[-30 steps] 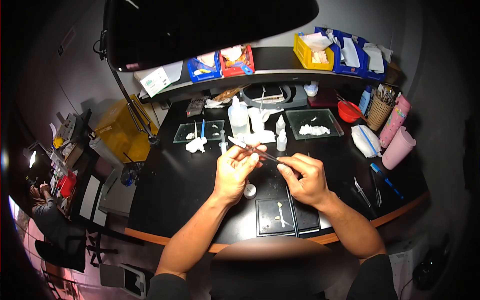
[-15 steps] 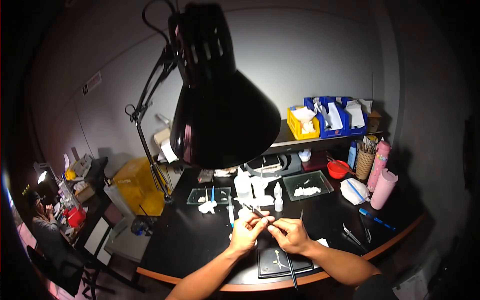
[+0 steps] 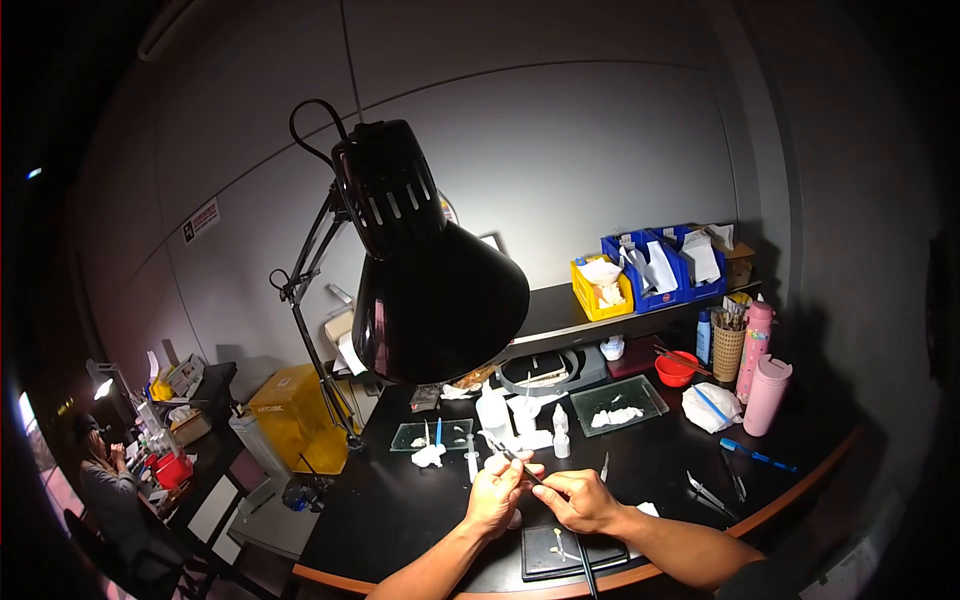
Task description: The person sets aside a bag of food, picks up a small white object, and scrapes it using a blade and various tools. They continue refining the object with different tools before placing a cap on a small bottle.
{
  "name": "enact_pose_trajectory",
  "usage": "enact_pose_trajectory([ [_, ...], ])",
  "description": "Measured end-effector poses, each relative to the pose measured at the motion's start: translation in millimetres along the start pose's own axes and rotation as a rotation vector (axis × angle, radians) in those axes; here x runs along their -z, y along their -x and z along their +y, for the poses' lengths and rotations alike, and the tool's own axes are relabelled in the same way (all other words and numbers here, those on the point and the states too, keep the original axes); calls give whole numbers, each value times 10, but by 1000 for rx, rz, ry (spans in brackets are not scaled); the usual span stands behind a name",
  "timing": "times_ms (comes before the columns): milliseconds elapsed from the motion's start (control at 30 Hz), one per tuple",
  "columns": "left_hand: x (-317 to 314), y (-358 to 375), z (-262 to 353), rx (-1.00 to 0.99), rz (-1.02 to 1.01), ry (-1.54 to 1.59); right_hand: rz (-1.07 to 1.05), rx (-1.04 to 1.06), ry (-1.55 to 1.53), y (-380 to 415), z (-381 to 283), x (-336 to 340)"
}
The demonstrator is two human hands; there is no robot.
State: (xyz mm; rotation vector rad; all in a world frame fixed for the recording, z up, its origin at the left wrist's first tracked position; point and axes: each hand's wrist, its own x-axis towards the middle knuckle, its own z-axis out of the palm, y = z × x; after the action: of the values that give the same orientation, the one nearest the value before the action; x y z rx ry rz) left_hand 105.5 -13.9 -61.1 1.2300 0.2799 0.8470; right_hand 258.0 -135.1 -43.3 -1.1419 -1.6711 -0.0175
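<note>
Near the front of the black desk, my left hand (image 3: pixel 495 497) is closed around a slender dark tool (image 3: pixel 528 473) whose tip points up and away from me. My right hand (image 3: pixel 580 500) is closed too, its thumb and fingertips pinching the near end of that tool. A long dark handle (image 3: pixel 586 568) slants out below my right hand, and a thin pointed end shows above it; whether they are one piece is hidden. Under my hands lies a dark square tray (image 3: pixel 540 562) with a small pale branched piece (image 3: pixel 562 548). Anything tiny between my fingertips cannot be made out.
A black lamp (image 3: pixel 440 300) hangs over the desk. Behind my hands stand white bottles (image 3: pixel 561 432), a syringe (image 3: pixel 472 458) and glass plates (image 3: pixel 640 393). Tweezers (image 3: pixel 705 490), a red bowl (image 3: pixel 677 370) and pink bottles (image 3: pixel 767 398) are at right. Another person sits far left.
The view has tilted up, so the lamp and desk items appear lower. My hands keep their grip on the slender dark tool, with only slight finger movement.
</note>
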Motion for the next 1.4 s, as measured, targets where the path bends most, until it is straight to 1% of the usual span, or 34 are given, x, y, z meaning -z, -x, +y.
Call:
enact_pose_trajectory([
  [133,19,3,7,2,-20,101,-17,-25,1,-4,-29,2],
  [200,1,15,66,9,-48,138,-43,0,-12,8,-7,-9],
  [233,-67,36,129,2,-42,182,-58,9,-20,18,9,-13],
  [267,-53,25,126,-24,-75,245,-105,4,16,25,23,-7],
  [300,-21,26,108,-47,-106,310,-110,16,14,23,19,-9],
  [333,-3,23,112,-40,-107,358,-118,28,25,18,20,-10],
  [433,23,49,171,41,-77,368,-129,47,36,6,5,7],
  [467,-19,62,182,21,-39,313,-131,57,45,-4,4,13],
  [500,10,37,123,-18,-25,333,-132,68,55,-10,6,18],
  [567,-60,57,204,-43,55,3,-132,74,53,-11,15,25],
  [600,-52,75,215,-54,67,-40,-131,78,56,-17,17,31],
  [700,-146,100,216,-198,195,-553,-138,56,63,-20,-12,26],
  [733,-160,129,243,-239,174,-700,-143,60,69,-28,-21,32],
  [767,-147,113,217,-386,149,-852,-147,64,76,-34,-33,40],
  [833,-127,55,107,-652,140,-991,-116,45,85,-41,-41,39],
  [900,-144,115,150,-574,63,-1065,-72,12,136,-41,-25,46],
  [933,-155,133,179,-539,23,-1100,4,44,97,-51,4,31],
  [967,-142,127,163,-532,12,-1084,43,3,84,-65,-15,40],
  [1033,-121,120,132,-522,-15,-1057,5,-160,44,-75,-69,88],
  [1067,-126,122,144,-527,-1,-1059,7,-183,22,-74,-68,89],
  [1133,-117,126,157,-522,6,-1092,17,-223,-21,-79,-62,94],
  [1333,-120,105,161,-492,-38,-1083,76,-210,-115,-68,-17,58],
  [1400,-110,109,148,-479,-51,-1080,74,-288,-188,-61,-9,54],
])
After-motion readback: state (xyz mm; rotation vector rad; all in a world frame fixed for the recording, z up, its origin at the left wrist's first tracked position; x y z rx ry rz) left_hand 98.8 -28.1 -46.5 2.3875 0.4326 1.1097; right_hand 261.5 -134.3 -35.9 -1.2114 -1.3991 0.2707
